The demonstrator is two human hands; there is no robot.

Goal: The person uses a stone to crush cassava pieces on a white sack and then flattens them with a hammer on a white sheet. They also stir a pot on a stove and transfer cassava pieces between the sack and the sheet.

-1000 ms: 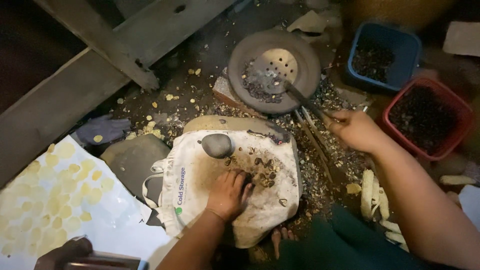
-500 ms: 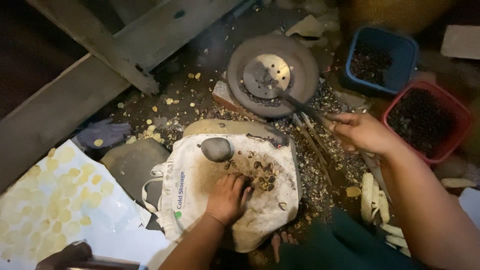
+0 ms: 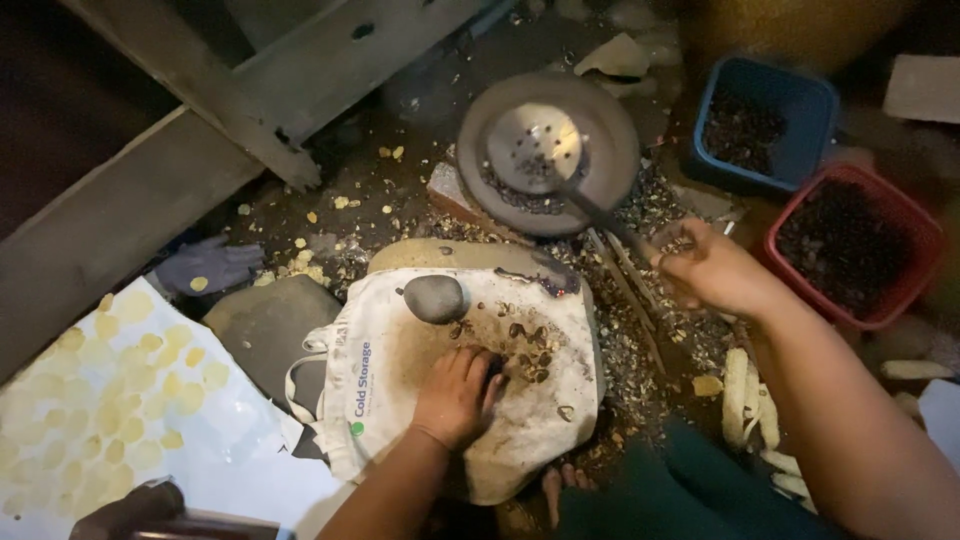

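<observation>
While the left hand (image 3: 455, 395) lies flat, fingers spread, on the stained white cloth bag (image 3: 400, 390), holding nothing that I can see, the right hand (image 3: 715, 270) is closed around the thin handle of a perforated metal ladle (image 3: 533, 148) at about two o'clock from the bag. Half a second back the ladle's disc lay lower and more to the left in the round grey pan (image 3: 610, 130); now it sits nearer the pan's middle and tilted up, showing its pale, hole-dotted face with a few dark bits clinging. I judge the scoop is being drawn through the charred contents. The left hand has hardly shifted; its fingertips touch the heap of dark brown nuts (image 3: 525, 350) in the middle of the bag.

A smooth, rounded grey stone (image 3: 434, 297) rests on the bag at eleven o'clock from that hand. The cloth is coarse, grimy and creased. Broken shell fragments litter the ground around it. At one o'clock stand a blue plastic tub (image 3: 800, 100) and a red one (image 3: 900, 270), both square-cornered, both holding dark grainy matter. Pale yellow discs lie on a white sheet (image 3: 230, 440) at eight o'clock.
</observation>
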